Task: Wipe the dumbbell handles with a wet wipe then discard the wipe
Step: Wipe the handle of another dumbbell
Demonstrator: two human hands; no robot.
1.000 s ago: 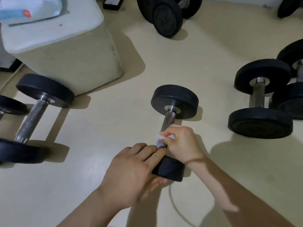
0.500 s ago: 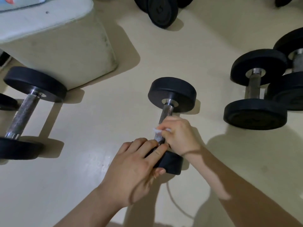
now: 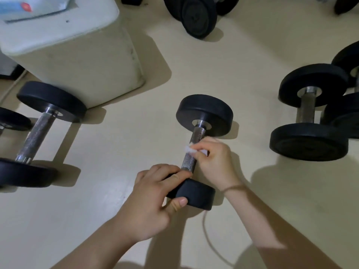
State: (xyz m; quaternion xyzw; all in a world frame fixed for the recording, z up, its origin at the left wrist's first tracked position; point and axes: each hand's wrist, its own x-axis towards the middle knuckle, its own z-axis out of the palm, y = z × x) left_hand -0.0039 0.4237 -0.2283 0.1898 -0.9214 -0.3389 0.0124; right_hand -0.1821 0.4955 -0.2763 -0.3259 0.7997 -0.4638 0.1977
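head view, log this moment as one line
left hand: steadying near weight of dumbbell | right hand: wet wipe on handle | stage: wiping

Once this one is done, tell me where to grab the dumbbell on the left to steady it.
Grip the near weight head of the left dumbbell from above. It lies flat with the head nearest you, leaving the knurled handle bare for wiping.

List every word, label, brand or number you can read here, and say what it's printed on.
None can be read.
Wet wipe pack on the pale bin, top left: a red round mark and blue panel, print too blurred to read.
Dumbbell plate at top centre: faint embossed marks, illegible.
The other dumbbells show no markings.
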